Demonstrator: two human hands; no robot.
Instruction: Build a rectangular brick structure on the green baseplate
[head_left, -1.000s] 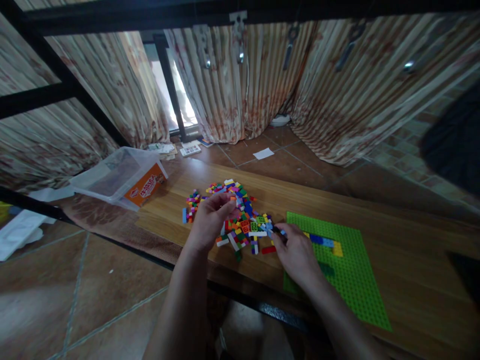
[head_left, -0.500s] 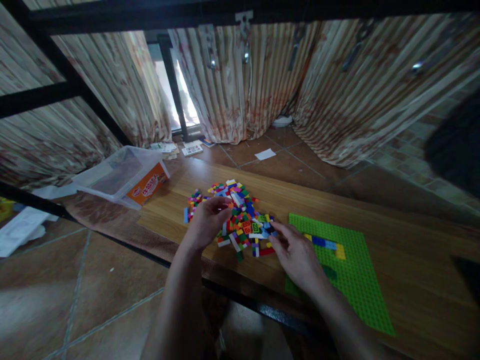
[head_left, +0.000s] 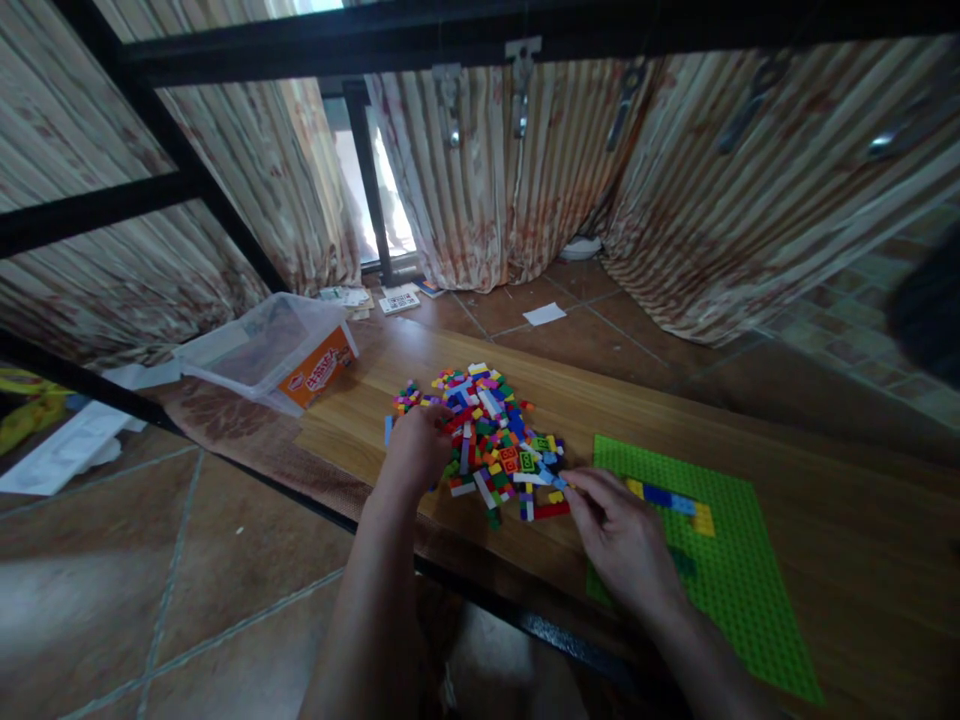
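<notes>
A heap of small coloured bricks (head_left: 491, 430) lies on the wooden board (head_left: 645, 410). My left hand (head_left: 416, 450) rests at the heap's left edge, fingers curled down among the bricks; what it holds, if anything, is hidden. My right hand (head_left: 622, 535) lies over the left edge of the green baseplate (head_left: 720, 580), its fingers pinched on a small blue brick (head_left: 559, 483) at the heap's right side. A short row of yellow and blue bricks (head_left: 671, 497) sits on the baseplate, just right of my right hand.
A clear plastic tub with an orange label (head_left: 274, 350) stands at the board's far left. Black metal bars (head_left: 150, 185) cross above and to the left. Striped curtains (head_left: 675, 190) hang behind. Papers (head_left: 544, 313) lie on the tiled floor.
My left hand has come down from above the heap to its left edge. My right hand has stayed at the heap's right side, fingers now pinched. The camera has shifted slightly.
</notes>
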